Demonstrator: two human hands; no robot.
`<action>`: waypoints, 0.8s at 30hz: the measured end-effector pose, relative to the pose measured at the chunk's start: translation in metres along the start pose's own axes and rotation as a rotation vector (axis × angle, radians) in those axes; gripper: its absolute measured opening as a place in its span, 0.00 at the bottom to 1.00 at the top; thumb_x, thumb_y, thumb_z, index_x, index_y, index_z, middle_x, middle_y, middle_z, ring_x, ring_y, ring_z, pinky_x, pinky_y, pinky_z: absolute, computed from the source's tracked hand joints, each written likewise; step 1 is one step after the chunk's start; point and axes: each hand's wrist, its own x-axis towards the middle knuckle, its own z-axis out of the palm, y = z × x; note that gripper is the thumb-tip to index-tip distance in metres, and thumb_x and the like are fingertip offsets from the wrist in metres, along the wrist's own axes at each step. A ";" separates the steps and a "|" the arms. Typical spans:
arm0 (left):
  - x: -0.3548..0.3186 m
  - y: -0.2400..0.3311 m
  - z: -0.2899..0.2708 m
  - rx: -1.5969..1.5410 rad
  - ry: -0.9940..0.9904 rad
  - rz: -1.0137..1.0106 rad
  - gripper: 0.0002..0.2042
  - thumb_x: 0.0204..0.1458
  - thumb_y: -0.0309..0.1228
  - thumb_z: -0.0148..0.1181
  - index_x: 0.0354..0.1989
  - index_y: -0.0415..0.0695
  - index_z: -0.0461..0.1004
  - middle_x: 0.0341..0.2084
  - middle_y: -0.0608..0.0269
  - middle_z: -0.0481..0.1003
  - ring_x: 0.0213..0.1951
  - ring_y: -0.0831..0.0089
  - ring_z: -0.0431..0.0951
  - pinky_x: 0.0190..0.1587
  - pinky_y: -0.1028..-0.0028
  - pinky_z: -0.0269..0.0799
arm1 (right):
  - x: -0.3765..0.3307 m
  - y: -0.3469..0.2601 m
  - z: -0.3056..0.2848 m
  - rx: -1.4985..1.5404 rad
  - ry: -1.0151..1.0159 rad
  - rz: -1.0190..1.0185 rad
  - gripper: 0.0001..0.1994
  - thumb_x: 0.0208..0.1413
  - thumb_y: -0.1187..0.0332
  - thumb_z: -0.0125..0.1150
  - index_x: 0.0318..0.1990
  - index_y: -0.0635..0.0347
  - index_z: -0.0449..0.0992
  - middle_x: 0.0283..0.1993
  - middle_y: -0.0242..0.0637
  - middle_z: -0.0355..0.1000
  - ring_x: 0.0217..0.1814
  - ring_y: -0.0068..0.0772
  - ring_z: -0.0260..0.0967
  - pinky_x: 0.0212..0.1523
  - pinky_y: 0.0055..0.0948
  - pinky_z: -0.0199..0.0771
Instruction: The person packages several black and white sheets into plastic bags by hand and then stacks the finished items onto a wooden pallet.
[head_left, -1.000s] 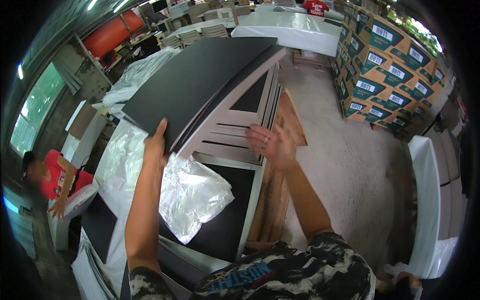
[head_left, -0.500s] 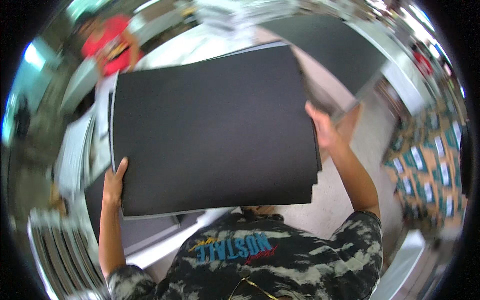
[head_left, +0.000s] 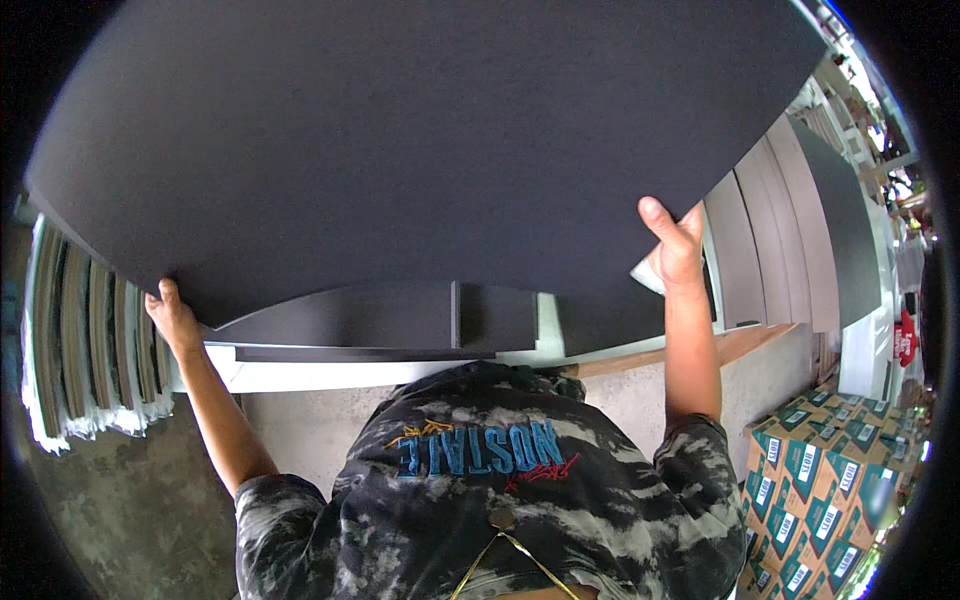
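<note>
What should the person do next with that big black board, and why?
Probably carry it on a little way, steady and level, looking for a spot to set it down. The big black board is up in the air and fills most of the view, held only at its near edge by the left hand and the right hand. More boards stand close behind.

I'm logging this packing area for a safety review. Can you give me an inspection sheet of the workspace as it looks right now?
Surface: bare concrete floor.
Job's things: large black panel, raised overhead, filling most of the view.
Clutter: dark boards lying flat below it; wrapped panels stacked on edge at left.
Grips: left hand and right hand each hold the panel's near edge.
Cables: nothing seen.
Surroundings: grey panels leaning at right; stacked cardboard boxes lower right.
</note>
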 end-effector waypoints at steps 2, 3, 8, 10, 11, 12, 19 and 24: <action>0.018 -0.023 -0.020 -0.091 -0.064 0.053 0.34 0.46 0.50 0.59 0.49 0.30 0.62 0.44 0.52 0.67 0.44 0.65 0.67 0.51 0.68 0.60 | 0.005 0.014 0.029 -0.046 -0.022 -0.079 0.24 0.44 0.67 0.65 0.48 0.68 0.65 0.42 0.37 0.68 0.45 0.29 0.65 0.49 0.27 0.62; 0.024 -0.033 -0.027 -0.136 -0.097 0.080 0.35 0.45 0.51 0.59 0.50 0.30 0.61 0.46 0.52 0.66 0.46 0.65 0.66 0.52 0.67 0.59 | 0.006 0.024 0.041 -0.036 -0.005 -0.109 0.23 0.44 0.68 0.66 0.46 0.67 0.67 0.40 0.35 0.68 0.42 0.28 0.65 0.47 0.26 0.63; 0.066 -0.072 -0.089 -0.509 -0.183 0.004 0.32 0.50 0.49 0.54 0.56 0.37 0.58 0.55 0.55 0.60 0.56 0.60 0.60 0.57 0.57 0.55 | 0.017 0.009 0.083 -0.146 -0.231 -0.151 0.20 0.41 0.70 0.66 0.42 0.64 0.67 0.34 0.32 0.68 0.36 0.25 0.65 0.40 0.24 0.65; 0.073 -0.053 -0.073 -0.566 -0.011 -0.192 0.39 0.43 0.58 0.56 0.60 0.46 0.56 0.59 0.56 0.55 0.59 0.56 0.54 0.59 0.52 0.51 | 0.014 0.002 0.088 -0.016 -0.156 -0.140 0.23 0.41 0.69 0.66 0.46 0.66 0.65 0.38 0.34 0.67 0.39 0.26 0.65 0.43 0.26 0.65; 0.086 -0.078 -0.133 -0.775 -0.185 -0.110 0.43 0.40 0.66 0.51 0.60 0.48 0.56 0.59 0.54 0.54 0.60 0.56 0.53 0.59 0.51 0.50 | 0.017 -0.003 0.096 0.089 -0.155 -0.148 0.25 0.41 0.69 0.65 0.48 0.66 0.64 0.40 0.35 0.67 0.41 0.27 0.65 0.44 0.26 0.65; 0.085 -0.050 -0.101 -0.688 -0.027 -0.109 0.48 0.35 0.72 0.47 0.61 0.50 0.55 0.59 0.54 0.54 0.60 0.55 0.52 0.59 0.50 0.50 | 0.016 -0.004 0.084 -0.007 -0.117 -0.126 0.33 0.41 0.64 0.67 0.53 0.68 0.59 0.45 0.37 0.65 0.46 0.29 0.63 0.49 0.26 0.63; 0.074 0.032 -0.070 -0.722 0.217 -0.295 0.42 0.47 0.67 0.36 0.62 0.45 0.51 0.61 0.54 0.52 0.62 0.54 0.51 0.62 0.51 0.44 | 0.013 -0.055 0.106 -0.111 -0.016 -0.027 0.42 0.42 0.61 0.67 0.61 0.69 0.49 0.54 0.41 0.60 0.55 0.35 0.58 0.55 0.29 0.58; 0.067 0.071 -0.057 -0.910 0.182 -0.341 0.35 0.54 0.60 0.30 0.62 0.44 0.53 0.61 0.54 0.53 0.62 0.54 0.50 0.62 0.50 0.41 | 0.014 -0.063 0.139 -0.209 -0.153 -0.369 0.46 0.48 0.46 0.56 0.64 0.71 0.40 0.66 0.45 0.44 0.69 0.36 0.39 0.65 0.33 0.37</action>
